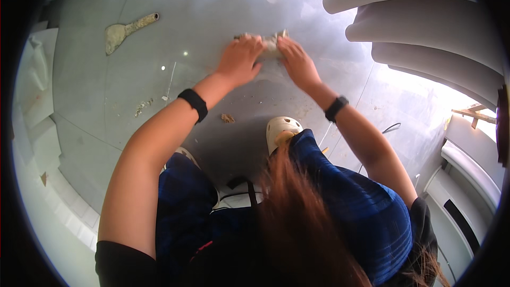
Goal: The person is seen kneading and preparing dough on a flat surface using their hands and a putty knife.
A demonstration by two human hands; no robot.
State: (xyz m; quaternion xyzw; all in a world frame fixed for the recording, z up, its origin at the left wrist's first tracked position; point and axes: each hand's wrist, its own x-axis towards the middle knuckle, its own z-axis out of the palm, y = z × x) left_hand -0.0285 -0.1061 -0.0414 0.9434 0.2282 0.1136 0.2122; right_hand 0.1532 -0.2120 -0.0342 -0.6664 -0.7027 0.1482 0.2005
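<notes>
Both of my hands reach forward to the grey tiled floor. Between and under them lies a crumpled, dirty pale cloth, partly hidden by my fingers and blurred. My left hand presses on the cloth's left part with its fingers forward and thumb spread. On the right part rests my right hand, fingers extended. A putty knife or scraper, crusted with dried material, lies on the floor to the left, well away from both hands.
Pale crumbs and a dry brown scrap lie on the floor nearer my feet. One cream clog shows at my foot. Grey curtain folds hang at the upper right. White boxy items line the left edge; a thin black cable lies right.
</notes>
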